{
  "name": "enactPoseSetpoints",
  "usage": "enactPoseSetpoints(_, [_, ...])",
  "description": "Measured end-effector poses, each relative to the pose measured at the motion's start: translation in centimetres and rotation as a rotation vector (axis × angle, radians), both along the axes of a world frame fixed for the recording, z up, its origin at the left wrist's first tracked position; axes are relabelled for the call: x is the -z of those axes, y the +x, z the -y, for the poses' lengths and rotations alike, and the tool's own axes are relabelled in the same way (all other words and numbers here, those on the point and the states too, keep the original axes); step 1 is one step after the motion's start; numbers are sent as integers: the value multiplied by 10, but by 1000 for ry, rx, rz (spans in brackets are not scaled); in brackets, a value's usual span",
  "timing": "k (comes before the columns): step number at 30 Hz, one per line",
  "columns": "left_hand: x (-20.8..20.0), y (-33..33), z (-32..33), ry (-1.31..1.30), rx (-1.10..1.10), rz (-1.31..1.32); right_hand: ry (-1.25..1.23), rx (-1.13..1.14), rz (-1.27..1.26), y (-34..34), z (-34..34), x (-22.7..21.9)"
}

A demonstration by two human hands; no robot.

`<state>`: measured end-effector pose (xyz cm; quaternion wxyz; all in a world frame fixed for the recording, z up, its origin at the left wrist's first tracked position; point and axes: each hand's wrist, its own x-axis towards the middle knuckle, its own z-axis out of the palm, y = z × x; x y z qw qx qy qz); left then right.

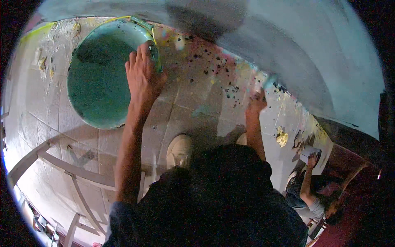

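Observation:
My left hand [146, 74] is closed over the right rim of a wide green tub [88, 101], fingers toward its inside. The tub stands on the floor by the wall, its inner wall coated teal and partly in shadow. Off to the right, my right hand [257, 103] grips what looks like a paintbrush [270, 81], blurred, with a pale middle and a teal end. That end is at the foot of the pale blue wall [284, 37], where wall and floor meet. Whether the bristles touch the wall I cannot tell.
Dark, pink and yellow splatters [210, 61] mark the tiled floor along the wall. A crumpled yellow scrap [282, 137] lies further right. Beyond it another person [308, 193] has a hand on a white container [309, 152]. A pale wooden frame [78, 171] stands at the lower left.

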<state>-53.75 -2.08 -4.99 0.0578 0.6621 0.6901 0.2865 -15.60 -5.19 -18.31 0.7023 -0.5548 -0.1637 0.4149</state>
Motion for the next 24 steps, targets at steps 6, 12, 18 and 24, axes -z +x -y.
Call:
enactPoseSetpoints(6, [4, 0, -1, 36, 6, -3, -106, 100, 155, -22, -25, 22])
enactPoseSetpoints(12, [8, 4, 0, 89, 47, -35, -53, -719, 658, -209, -46, 45])
enactPoseSetpoints(18, [19, 4, -2, 193, 45, -90, -44, -706, 677, -207, -47, 1])
enactPoseSetpoints(24, [18, -6, 3, 157, 89, -69, -218, -382, 387, -89, -2, -5])
